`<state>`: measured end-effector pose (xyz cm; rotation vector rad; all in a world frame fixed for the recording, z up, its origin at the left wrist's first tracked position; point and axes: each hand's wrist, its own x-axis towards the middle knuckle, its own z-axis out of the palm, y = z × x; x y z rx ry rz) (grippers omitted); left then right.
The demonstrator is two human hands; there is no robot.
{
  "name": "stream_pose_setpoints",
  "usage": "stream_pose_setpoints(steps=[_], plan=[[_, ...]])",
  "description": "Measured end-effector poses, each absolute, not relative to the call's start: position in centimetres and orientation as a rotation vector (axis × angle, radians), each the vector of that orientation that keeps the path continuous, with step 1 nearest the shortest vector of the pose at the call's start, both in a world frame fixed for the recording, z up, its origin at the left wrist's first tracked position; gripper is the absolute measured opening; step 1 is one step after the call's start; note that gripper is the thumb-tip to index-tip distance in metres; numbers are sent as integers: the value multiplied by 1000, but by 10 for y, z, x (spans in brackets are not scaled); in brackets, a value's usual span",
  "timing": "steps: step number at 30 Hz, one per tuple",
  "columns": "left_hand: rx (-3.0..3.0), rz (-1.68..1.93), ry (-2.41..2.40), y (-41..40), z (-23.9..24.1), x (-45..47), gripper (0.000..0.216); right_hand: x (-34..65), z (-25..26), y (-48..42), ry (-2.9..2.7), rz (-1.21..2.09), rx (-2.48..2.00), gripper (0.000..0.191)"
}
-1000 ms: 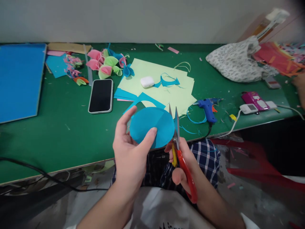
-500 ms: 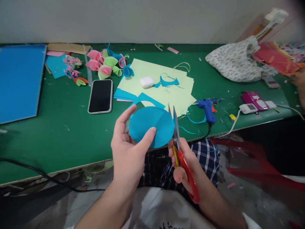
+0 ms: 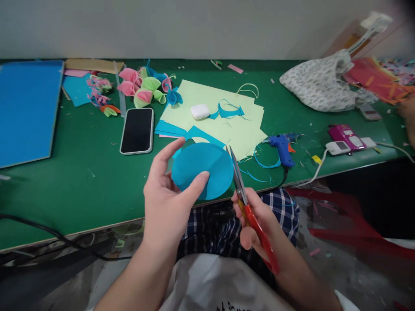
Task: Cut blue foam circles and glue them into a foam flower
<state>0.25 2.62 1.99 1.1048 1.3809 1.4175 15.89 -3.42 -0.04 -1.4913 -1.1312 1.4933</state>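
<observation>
My left hand [image 3: 168, 203] pinches a round blue foam disc [image 3: 202, 169] between thumb and fingers, holding it above the near edge of the green table [image 3: 81, 190]. My right hand [image 3: 259, 224] grips red-handled scissors [image 3: 251, 216]. Their blades point up and lie against the disc's right edge, nearly closed. Both hands hover over my lap, just in front of the table.
On the table lie a black phone [image 3: 137, 130], pale green sheets [image 3: 223, 116] with a white earbud case [image 3: 200, 111], folded foam petals [image 3: 142, 88], a blue glue gun [image 3: 282, 147], a blue board [image 3: 26, 108] and a patterned bag [image 3: 319, 84]. Another person's hand [image 3: 409, 116] shows at far right.
The disc and my left hand have shifted slightly left and up. The scissor blades have closed and tilted left along the disc's edge, and my right hand has dropped a little.
</observation>
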Motion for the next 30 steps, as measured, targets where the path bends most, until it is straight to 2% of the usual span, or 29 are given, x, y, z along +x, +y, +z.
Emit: stream_pose_setpoints(steps=[4, 10, 15, 19, 22, 25, 28, 30], plan=[[1113, 1393, 1334, 28, 22, -1, 58, 158, 7, -32, -1069, 1506, -1527, 39], [1144, 1354, 1318, 31, 24, -8, 61, 167, -2, -34, -1345, 1261, -1407, 54], [1162, 1295, 1299, 33, 27, -12, 62, 175, -1, -32, -1496, 1178, -1426, 56], [1184, 1238, 1311, 36, 28, -18, 63, 179, -3, -33, -1453, 1283, -1479, 55], [1264, 1204, 1295, 38, 27, -23, 64, 178, -9, -32, -1204, 1457, -1497, 54], [1294, 1162, 1311, 39, 25, -24, 66, 176, -8, -29, -1004, 1515, -1434, 71], [1303, 1139, 1345, 40, 22, -24, 66, 175, -3, -25, -1044, 1449, -1371, 89], [1343, 1085, 1352, 46, 18, -26, 65, 179, 2, -21, -1140, 1364, -1412, 83]])
